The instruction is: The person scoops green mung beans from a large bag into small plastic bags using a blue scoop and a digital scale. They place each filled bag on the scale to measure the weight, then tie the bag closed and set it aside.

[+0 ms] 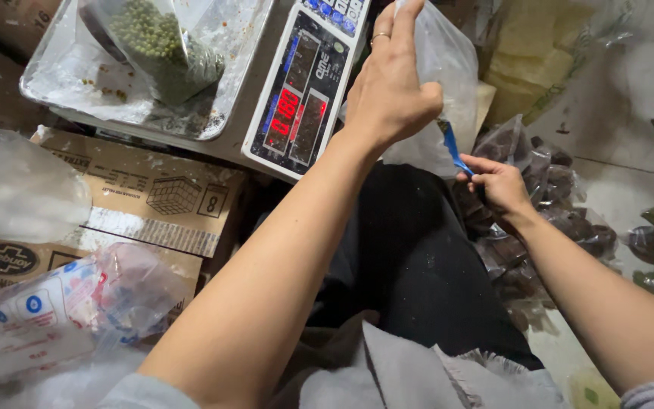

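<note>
While the person sits low over dark trousers (403, 257), the right hand (502, 185) lies nearest, fingers pinched shut on a blue strip (450, 148) running up to the left hand (387, 91). That left hand is closed around the neck of a clear plastic bag (448, 68), index finger extended, a ring on one finger. Packets of dark goods (562, 220) lie just right. Cardboard boxes (145, 197) sit left. Farther off, a digital scale (300, 91) carries a bag of green beans (164, 42) on its tray (62, 76).
</note>
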